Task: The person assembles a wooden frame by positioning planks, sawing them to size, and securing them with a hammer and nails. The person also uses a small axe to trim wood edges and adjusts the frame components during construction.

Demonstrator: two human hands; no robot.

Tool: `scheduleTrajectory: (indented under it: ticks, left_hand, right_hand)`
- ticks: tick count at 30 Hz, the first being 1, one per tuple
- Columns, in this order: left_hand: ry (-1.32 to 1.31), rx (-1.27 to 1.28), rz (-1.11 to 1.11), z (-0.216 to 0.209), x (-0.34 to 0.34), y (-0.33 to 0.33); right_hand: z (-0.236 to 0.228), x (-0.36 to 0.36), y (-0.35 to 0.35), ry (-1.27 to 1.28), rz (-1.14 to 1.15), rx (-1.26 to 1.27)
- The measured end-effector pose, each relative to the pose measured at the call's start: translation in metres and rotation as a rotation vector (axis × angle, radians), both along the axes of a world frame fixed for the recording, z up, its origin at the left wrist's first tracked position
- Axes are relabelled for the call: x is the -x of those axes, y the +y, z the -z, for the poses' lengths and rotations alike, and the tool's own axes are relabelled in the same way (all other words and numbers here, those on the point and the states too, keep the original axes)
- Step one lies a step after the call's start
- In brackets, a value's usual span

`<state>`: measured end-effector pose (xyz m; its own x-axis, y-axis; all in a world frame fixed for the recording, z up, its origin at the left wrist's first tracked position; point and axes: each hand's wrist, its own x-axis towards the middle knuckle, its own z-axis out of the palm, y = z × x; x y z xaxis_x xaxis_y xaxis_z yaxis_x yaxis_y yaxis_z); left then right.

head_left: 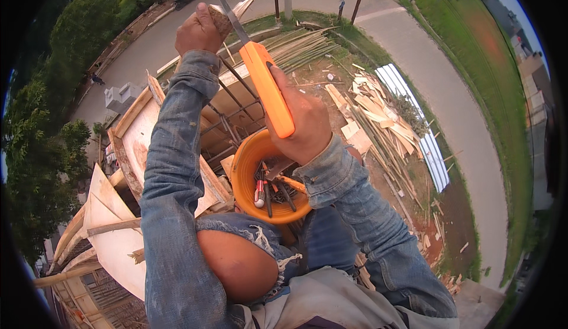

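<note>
My left hand (198, 31), at the upper left, is closed round a short piece of wood (222, 23) with a pale, splintered end. In my right hand (305, 122) is an orange-handled saw (264, 83), gripped with the thumb along the handle. Its long grey blade slants up and to the left across the wood, seemingly against it. Below my right hand stands an orange bucket (241, 178). Inside it lie a red-and-white screwdriver handle (259, 194), a hammer with a yellowish handle (291, 183), dark-handled tools and what look like nails.
Wooden formwork panels (133, 137) and steel rebar (228, 125) surround me on the left and ahead. Far below on the ground lie bamboo poles (305, 48), scrap boards (378, 116) and white corrugated sheets (414, 128). A paved road (467, 134) curves past on the right.
</note>
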<state>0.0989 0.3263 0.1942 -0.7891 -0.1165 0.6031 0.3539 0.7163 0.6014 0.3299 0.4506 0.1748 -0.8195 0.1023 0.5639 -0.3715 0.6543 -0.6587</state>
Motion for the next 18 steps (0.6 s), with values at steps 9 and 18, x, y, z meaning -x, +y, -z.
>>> scheduleTrajectory:
  ticks: [9,18]
  left_hand:
    - [-0.131,-0.199,-0.719,-0.020,0.067,-0.172]
    - [-0.136,-0.131,-0.422,-0.035,0.059,-0.165]
  right_hand:
    - [0.019,-0.144,0.036,-0.205,-0.180,-0.115]
    - [0.040,-0.259,0.146,-0.172,0.521,-0.347]
